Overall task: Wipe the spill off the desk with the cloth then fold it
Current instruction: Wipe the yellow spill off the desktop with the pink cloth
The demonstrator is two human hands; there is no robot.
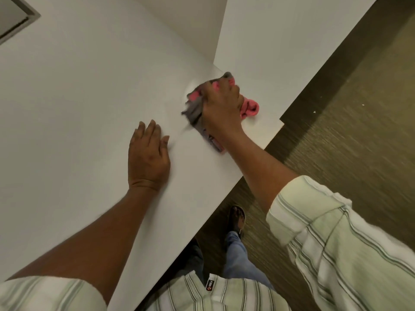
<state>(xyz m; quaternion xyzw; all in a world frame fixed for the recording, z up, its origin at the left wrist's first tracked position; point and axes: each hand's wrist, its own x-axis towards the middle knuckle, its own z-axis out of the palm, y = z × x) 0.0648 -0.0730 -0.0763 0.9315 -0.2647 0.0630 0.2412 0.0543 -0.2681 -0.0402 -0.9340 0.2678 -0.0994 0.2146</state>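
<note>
A crumpled pink and grey cloth (195,108) lies on the white desk (78,97) near its right edge. My right hand (222,106) presses down on the cloth and grips it, fingers curled into the fabric; the cloth's edges look blurred. A faint wet smear (190,87) shows on the desk just left of the cloth. My left hand (148,156) rests flat on the desk, fingers together, a little to the left and nearer to me, holding nothing.
A white partition panel (280,41) stands behind the cloth. The desk edge runs diagonally, with a notch at its right corner (280,125). Beyond it is dark carpet (359,108). My legs and a sandalled foot (235,218) stand below the edge. A grey frame (15,16) sits top left.
</note>
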